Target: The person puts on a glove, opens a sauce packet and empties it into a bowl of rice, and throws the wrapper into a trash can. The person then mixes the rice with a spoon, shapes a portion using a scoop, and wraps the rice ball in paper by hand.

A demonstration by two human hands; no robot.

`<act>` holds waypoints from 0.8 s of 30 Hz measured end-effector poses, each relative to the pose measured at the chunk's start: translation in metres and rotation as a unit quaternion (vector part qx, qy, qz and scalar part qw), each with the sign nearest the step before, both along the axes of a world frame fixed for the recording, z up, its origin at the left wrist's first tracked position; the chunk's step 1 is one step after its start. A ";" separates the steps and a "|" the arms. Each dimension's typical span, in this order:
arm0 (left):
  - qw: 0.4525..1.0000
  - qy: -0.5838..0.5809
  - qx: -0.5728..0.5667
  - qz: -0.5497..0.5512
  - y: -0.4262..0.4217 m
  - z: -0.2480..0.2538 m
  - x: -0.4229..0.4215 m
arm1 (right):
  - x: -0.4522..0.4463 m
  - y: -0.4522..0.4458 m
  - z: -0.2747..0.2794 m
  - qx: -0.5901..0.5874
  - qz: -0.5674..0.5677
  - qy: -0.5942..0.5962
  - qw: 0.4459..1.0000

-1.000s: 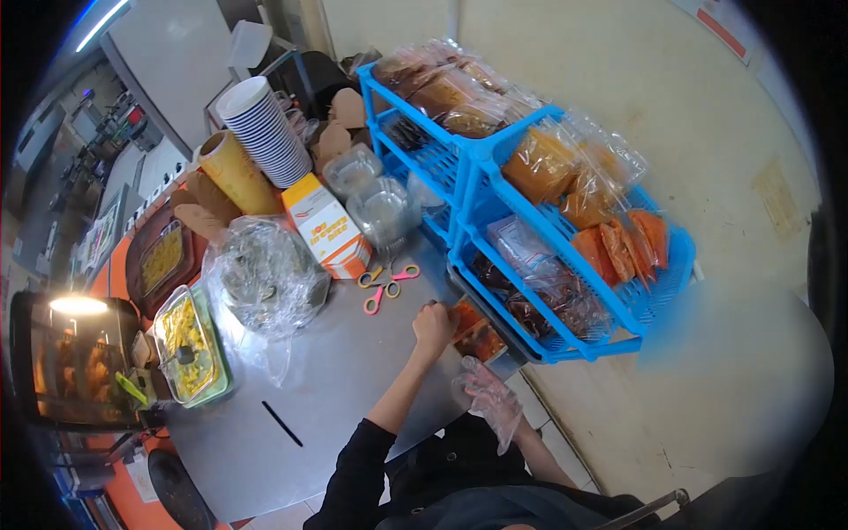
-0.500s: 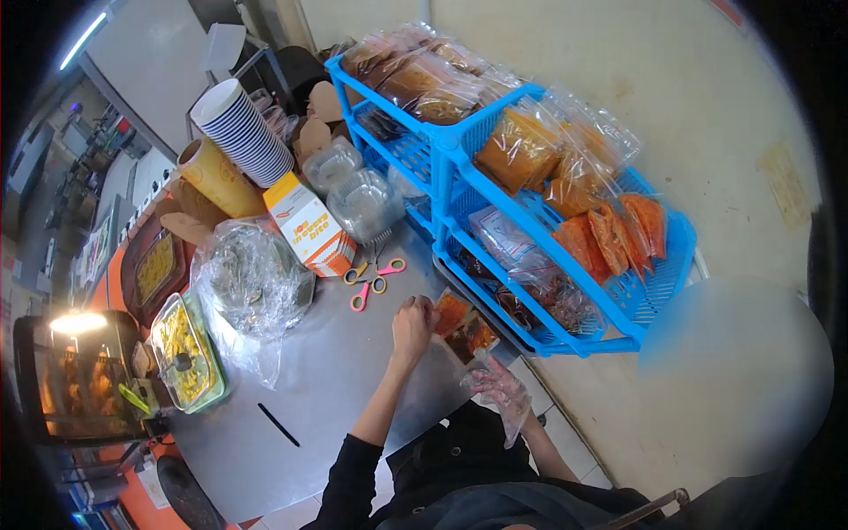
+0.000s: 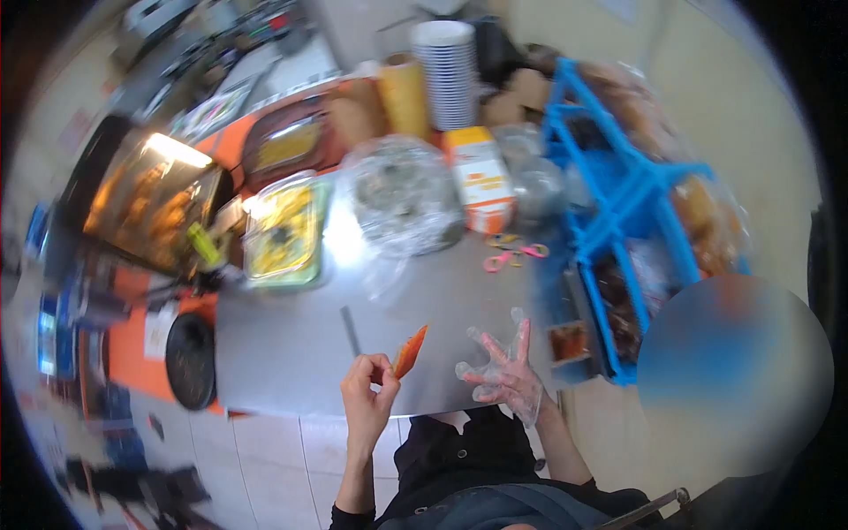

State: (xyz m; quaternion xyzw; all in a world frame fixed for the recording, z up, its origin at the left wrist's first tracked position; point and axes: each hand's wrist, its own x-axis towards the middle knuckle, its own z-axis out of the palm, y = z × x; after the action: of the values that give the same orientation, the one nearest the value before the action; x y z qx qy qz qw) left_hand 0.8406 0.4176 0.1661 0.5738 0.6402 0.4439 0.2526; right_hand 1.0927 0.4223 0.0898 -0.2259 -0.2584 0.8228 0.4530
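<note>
My bare left hand (image 3: 364, 389) pinches a small orange-red packet (image 3: 410, 352) at its lower end. The packet is tilted upright over the front of the metal table (image 3: 291, 353). My right hand (image 3: 508, 375) wears a clear plastic glove, its fingers spread and nothing in them. To its right, another packet (image 3: 567, 342) with dark red contents lies beside the blue rack. A thin black stick (image 3: 351, 330) lies on the table behind my left hand.
A blue rack (image 3: 601, 234) with bagged food stands at the right. Along the back are a plastic-wrapped bundle (image 3: 402, 199), stacked paper cups (image 3: 444, 79), a printed box (image 3: 480, 177) and pink-handled scissors (image 3: 508, 258). A glass dish (image 3: 284, 234) and a lit food warmer (image 3: 146, 203) stand left.
My left hand has lifted the orange-red packet away from beside the rack. My right hand has opened, fingers spread. The view has turned left and is blurred.
</note>
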 end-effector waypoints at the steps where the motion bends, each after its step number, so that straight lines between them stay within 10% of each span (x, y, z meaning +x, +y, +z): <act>1: 0.999 -0.045 -0.005 0.018 -0.019 0.002 -0.020 | -0.022 0.007 0.003 0.043 0.061 -0.067 0.995; 8: 0.941 -0.322 0.019 0.103 -0.176 0.016 -0.169 | -0.250 -0.007 0.015 0.011 0.394 0.115 0.912; 16: 0.895 -0.313 0.083 0.308 -0.375 0.033 -0.331 | -0.557 -0.172 0.015 0.018 0.622 0.055 0.781; 22: 0.829 -0.260 0.142 0.475 -0.472 0.012 -0.445 | -0.736 -0.303 0.017 0.029 0.684 0.022 0.728; 24: 0.808 -0.256 0.161 0.506 -0.497 0.001 -0.496 | -0.792 -0.338 0.030 0.038 0.596 0.045 0.800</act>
State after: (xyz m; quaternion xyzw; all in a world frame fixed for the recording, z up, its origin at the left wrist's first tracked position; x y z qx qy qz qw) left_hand 0.3441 -0.0794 0.1673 0.0669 0.6712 0.7365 0.0508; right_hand 0.3010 0.0846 0.1194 0.0277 -0.3529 0.9290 -0.1080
